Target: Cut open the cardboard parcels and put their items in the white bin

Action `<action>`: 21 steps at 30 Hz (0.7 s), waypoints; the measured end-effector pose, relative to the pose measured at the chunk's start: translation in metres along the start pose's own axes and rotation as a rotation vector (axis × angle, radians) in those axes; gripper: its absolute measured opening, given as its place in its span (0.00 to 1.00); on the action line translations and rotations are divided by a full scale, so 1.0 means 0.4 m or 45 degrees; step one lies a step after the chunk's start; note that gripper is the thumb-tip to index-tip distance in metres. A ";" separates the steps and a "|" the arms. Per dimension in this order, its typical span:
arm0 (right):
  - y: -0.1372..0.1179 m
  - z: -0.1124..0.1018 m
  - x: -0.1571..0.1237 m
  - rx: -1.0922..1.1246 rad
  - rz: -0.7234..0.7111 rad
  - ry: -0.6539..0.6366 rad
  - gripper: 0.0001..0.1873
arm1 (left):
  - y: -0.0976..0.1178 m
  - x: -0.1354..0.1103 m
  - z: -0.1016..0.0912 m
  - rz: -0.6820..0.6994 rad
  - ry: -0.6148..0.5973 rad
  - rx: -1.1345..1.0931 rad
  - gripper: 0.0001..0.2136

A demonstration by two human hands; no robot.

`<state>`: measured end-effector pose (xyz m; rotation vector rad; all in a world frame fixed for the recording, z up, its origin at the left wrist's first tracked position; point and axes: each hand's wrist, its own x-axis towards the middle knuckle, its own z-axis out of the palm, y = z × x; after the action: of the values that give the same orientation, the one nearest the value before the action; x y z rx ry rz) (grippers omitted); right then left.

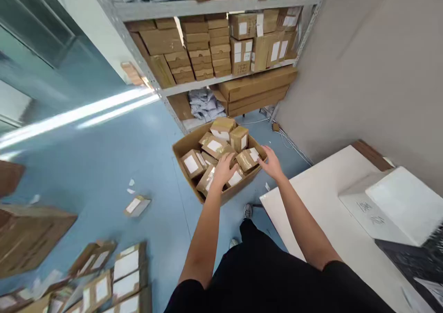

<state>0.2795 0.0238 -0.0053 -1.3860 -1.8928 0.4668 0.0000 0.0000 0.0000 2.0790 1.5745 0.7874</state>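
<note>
- Left hand (224,168) lies spread on small parcels (214,146) in the open carton (183,147), centre frame.
- Right hand (272,162), fingers loose, touches a taped parcel (248,158) by the rim.
- Risk: the heaped parcels could slide over the rim if nudged.

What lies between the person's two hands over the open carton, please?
In the head view, a small taped parcel with a white label lies between the left hand and the right hand, inside the carton.
</note>
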 end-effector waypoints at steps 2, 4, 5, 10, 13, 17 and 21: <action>0.056 0.029 0.047 0.041 0.041 0.017 0.33 | -0.013 0.068 0.037 0.016 -0.059 0.026 0.25; 0.110 0.060 0.090 0.078 0.085 0.031 0.32 | -0.033 0.139 0.082 0.014 -0.143 0.033 0.25; 0.136 0.074 0.106 0.093 0.111 0.035 0.32 | -0.043 0.176 0.110 0.006 -0.198 0.027 0.26; 0.249 0.124 0.125 0.116 0.275 0.008 0.32 | -0.104 0.344 0.294 -0.131 -0.496 -0.044 0.29; 0.305 0.145 0.094 0.109 0.403 -0.077 0.33 | -0.153 0.405 0.401 -0.254 -0.634 -0.051 0.31; 0.361 0.185 0.038 0.106 0.594 -0.180 0.33 | -0.234 0.414 0.475 -0.352 -0.738 -0.064 0.28; 0.382 0.272 -0.005 0.122 0.812 -0.301 0.33 | -0.296 0.374 0.477 -0.340 -0.691 -0.126 0.23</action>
<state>0.3008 0.0899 -0.1797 -1.9272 -1.5382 1.0535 0.0693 0.1782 -0.1904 1.7605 1.4227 0.1768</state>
